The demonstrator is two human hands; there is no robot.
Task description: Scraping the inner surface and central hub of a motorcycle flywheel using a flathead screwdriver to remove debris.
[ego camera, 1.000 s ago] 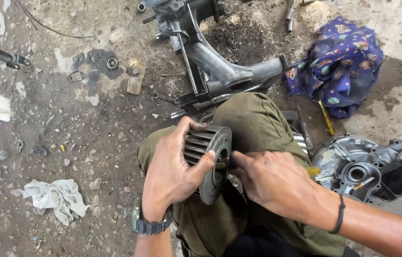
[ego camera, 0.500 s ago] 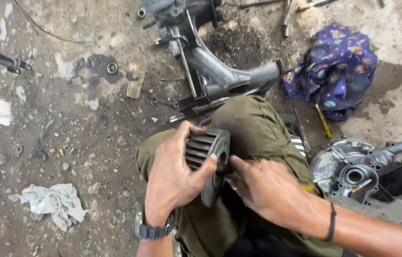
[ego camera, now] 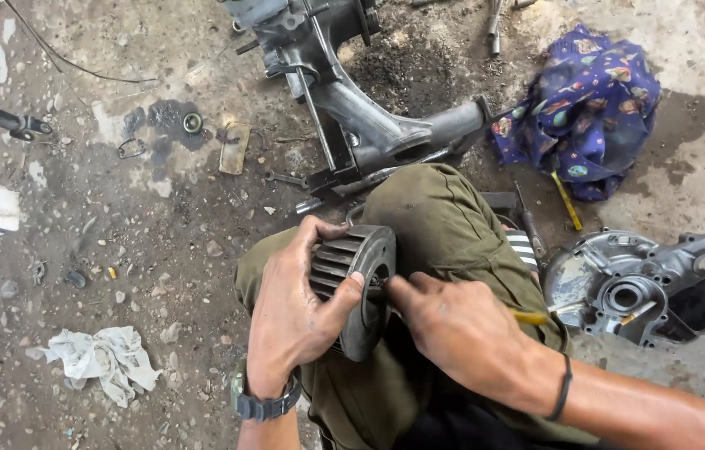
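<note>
Left hand [ego camera: 290, 312]: my grip clasps the finned wheel [ego camera: 356, 283] on my knee.
Right hand [ego camera: 461, 333]: at its 3 o'clock, fingertips pressed to the hub; a yellow tool [ego camera: 529, 317] in its grip.

A rough repair workshop: a stained, gritty concrete floor [ego camera: 102, 217] strewn with an engine casing [ego camera: 652, 283], a metal frame part [ego camera: 369, 125], loose wrenches [ego camera: 286, 177] and rags [ego camera: 106, 358].

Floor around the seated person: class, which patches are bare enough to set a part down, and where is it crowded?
Bare: the floor between white rag and knee. Crowded: metal frame, blue cloth, engine cover.
</note>
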